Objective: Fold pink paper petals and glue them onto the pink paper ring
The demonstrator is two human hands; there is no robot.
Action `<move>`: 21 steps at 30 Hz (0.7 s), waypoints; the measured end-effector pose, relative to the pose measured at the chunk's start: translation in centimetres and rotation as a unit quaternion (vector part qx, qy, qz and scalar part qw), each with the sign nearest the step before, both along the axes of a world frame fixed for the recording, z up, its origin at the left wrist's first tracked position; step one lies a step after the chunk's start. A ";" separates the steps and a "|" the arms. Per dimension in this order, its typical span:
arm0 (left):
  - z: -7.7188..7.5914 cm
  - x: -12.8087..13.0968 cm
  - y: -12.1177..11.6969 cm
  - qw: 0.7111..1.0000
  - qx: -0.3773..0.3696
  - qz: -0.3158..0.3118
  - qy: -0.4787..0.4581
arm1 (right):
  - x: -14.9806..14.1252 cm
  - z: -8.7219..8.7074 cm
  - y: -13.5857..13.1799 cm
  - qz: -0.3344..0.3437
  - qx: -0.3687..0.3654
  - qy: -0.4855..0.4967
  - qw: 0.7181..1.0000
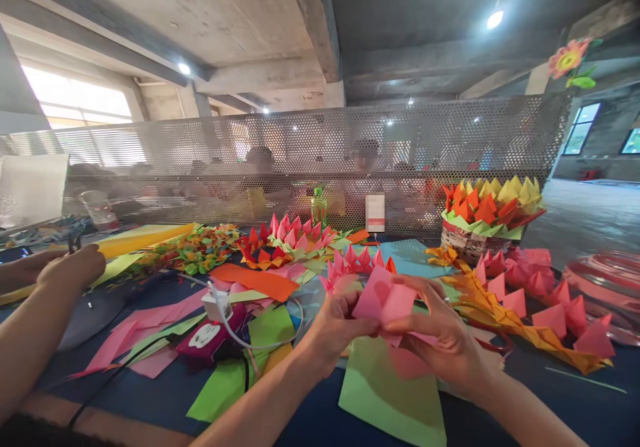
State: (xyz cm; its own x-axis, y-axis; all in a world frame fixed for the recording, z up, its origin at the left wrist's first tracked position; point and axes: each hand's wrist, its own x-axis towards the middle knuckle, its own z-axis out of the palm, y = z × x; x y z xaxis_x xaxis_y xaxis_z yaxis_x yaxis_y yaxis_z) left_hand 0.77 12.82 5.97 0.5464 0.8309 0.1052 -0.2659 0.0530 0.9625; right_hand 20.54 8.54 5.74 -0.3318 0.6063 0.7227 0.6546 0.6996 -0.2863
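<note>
Both my hands hold one folded piece of pink paper [385, 300] just above the table. My left hand [336, 327] pinches its lower left edge with thumb and fingers closed. My right hand [445, 340] grips its right side, index finger laid along the top fold. Under them lies a light green sheet [395, 394] on the dark blue table [550, 394]. A ring of pink folded points [350, 264] sits just behind the pink paper.
Another person's arm and hand [70, 270] reach in at the left. A white charger with cable [217, 304] lies among loose coloured sheets. A basket of orange and yellow folded pieces [487, 217], a pink and orange chain [530, 307], a green bottle [319, 207] and a perforated metal screen [320, 154] stand behind.
</note>
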 end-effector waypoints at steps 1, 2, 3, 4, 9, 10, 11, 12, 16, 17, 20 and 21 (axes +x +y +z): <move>0.0 0.0 0.0 1.000 0.002 0.000 0.001 | 0.0 0.0 0.0 0.001 0.004 0.002 1.000; 0.1 0.0 0.0 1.000 0.004 0.001 0.000 | 0.0 0.1 0.0 -0.001 0.006 0.005 1.000; 0.2 0.0 -0.1 1.000 0.006 0.002 -0.002 | 0.0 0.1 0.0 -0.006 0.003 0.011 1.000; 0.3 0.0 -0.1 1.000 0.007 0.001 -0.005 | 0.0 0.1 0.1 -0.015 -0.005 0.017 1.000; 0.6 0.0 -0.4 1.000 0.000 -0.009 0.000 | 0.2 -0.6 0.4 -0.056 -0.058 0.068 0.994; 0.6 0.1 -0.4 1.000 -0.003 -0.008 0.004 | 0.2 -0.7 0.4 -0.054 -0.070 0.079 0.993; 0.5 0.1 -0.4 1.000 -0.007 -0.003 0.008 | 0.1 -0.8 0.4 -0.050 -0.084 0.091 0.991; 0.5 0.1 -0.4 1.000 -0.010 0.003 0.011 | 0.0 -0.9 0.4 -0.043 -0.104 0.102 0.988; 0.3 0.2 -0.3 0.999 -0.015 0.023 0.015 | -0.6 -0.9 0.3 -0.018 -0.195 0.152 0.969; 0.3 0.2 -0.3 1.000 -0.015 0.023 0.014 | -0.7 -0.9 0.3 -0.012 -0.216 0.166 0.962; 0.3 0.3 -0.2 1.000 -0.009 0.022 0.008 | -1.0 -1.1 0.3 0.005 -0.253 0.194 0.948; 0.4 0.3 -0.3 1.000 -0.009 0.022 0.007 | -1.1 -1.2 0.3 0.009 -0.255 0.203 0.945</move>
